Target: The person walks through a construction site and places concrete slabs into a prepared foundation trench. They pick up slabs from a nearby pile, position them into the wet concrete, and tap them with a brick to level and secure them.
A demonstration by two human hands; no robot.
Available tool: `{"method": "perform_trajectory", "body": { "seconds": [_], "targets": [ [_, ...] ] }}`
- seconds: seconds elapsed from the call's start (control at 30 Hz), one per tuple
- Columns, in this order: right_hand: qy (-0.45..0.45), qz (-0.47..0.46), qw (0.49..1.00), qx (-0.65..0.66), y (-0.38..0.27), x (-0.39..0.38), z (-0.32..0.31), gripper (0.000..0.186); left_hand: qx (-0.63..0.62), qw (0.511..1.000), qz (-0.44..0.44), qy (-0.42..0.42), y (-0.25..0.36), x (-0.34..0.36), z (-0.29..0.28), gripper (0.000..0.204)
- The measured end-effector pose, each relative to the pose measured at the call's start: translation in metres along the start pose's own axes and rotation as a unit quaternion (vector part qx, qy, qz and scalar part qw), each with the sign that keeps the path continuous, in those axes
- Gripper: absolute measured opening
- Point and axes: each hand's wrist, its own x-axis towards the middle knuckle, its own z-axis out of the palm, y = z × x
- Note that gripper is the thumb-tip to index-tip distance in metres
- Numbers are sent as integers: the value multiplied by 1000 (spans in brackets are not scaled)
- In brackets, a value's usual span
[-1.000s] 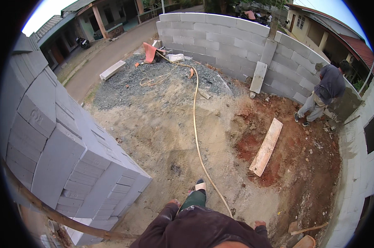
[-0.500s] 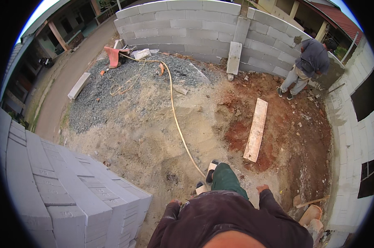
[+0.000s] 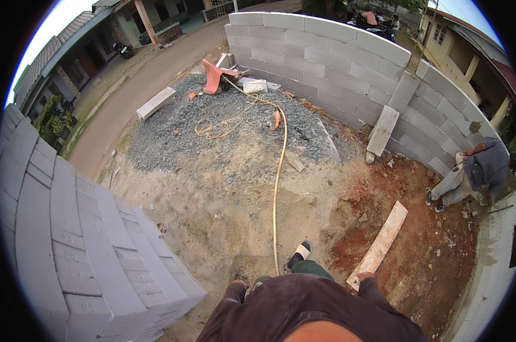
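Observation:
My left hand (image 3: 240,283) hangs low beside my body, between my dark sleeve and my green trousers. Nothing can be made out in it, and its fingers are too small to read. My right hand (image 3: 366,276) is out to the right, overlapping in view the near end of a long, dirt-stained plank (image 3: 380,242) on the reddish soil. Whether it touches the plank I cannot tell; its fingers are mostly hidden. A yellowish hose (image 3: 278,191) runs over the sand up to my feet, where one light-topped shoe (image 3: 304,249) shows.
Stacked pale blocks (image 3: 92,245) rise close on my left. A gravel heap (image 3: 172,137) lies ahead, with an orange-red wheelbarrow-like thing (image 3: 215,77) behind it. A block wall (image 3: 321,51) closes the far side. Another person (image 3: 483,171) bends beside the wall at right.
My view has swung left, so the wall, plank and other person sit further right. My feet have shifted in a step. The other person's arm has moved out from the body.

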Motion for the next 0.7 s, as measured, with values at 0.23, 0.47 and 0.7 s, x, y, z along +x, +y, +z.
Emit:
{"method": "perform_trajectory", "body": {
  "seconds": [0.23, 0.47, 0.7],
  "targets": [
    [101, -195, 958, 186, -207, 56, -106, 38, -177, 982, 2, 62, 125, 14, -139, 40],
    [50, -118, 979, 157, -140, 78, -90, 28, -107, 985, 100, 91, 203, 44, -210, 37],
    [-17, 51, 992, -115, -13, 41, -42, 31, -97, 992, 50, 70, 263, 50, -274, 45]
  ]
}}
